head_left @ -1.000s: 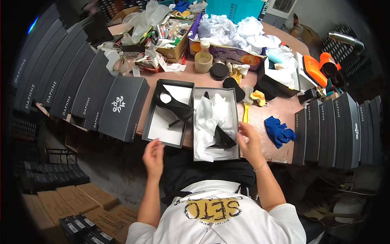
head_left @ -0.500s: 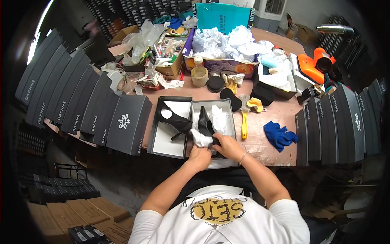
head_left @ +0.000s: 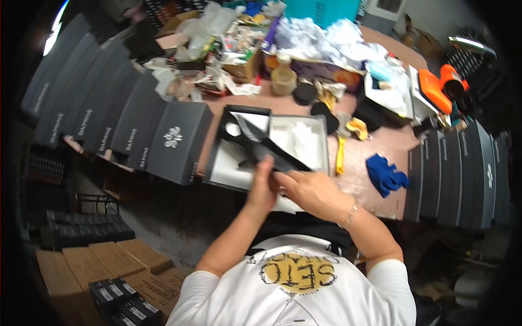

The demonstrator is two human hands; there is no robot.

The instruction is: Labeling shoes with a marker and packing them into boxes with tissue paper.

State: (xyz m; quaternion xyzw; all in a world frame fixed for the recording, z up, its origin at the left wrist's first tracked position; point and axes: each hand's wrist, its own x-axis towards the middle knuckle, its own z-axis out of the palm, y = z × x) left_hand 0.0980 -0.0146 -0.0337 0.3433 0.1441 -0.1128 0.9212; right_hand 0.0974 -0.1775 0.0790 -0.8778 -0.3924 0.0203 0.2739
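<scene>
Both my hands are closed on a black high-heeled shoe (head_left: pixel 278 159), held slanted above two open box halves and smeared a little by motion. My left hand (head_left: pixel 263 186) grips its near side, thumb upward. My right hand (head_left: pixel 318 194) holds the shoe close beside it, fingertips near the left thumb. Beneath, at the left, another black shoe (head_left: pixel 230 139) lies in a grey box half with a white inside (head_left: pixel 228 169), partly covered by the held one. White tissue paper (head_left: pixel 305 140) lies in the right box half (head_left: pixel 324 155).
Dark grey shoeboxes stand in rows at the left (head_left: pixel 173 142) and right (head_left: pixel 472 174). Right of the open box lie a yellow-handled brush (head_left: pixel 340 155) and a blue cloth (head_left: pixel 386 175). Behind stand a jar (head_left: pixel 283 80) and a carton of crumpled paper (head_left: pixel 321 42).
The shoe has come up out of the right box half and swung left over the other shoe. The white paper at my left hand is no longer seen there. The whole view has shifted.
</scene>
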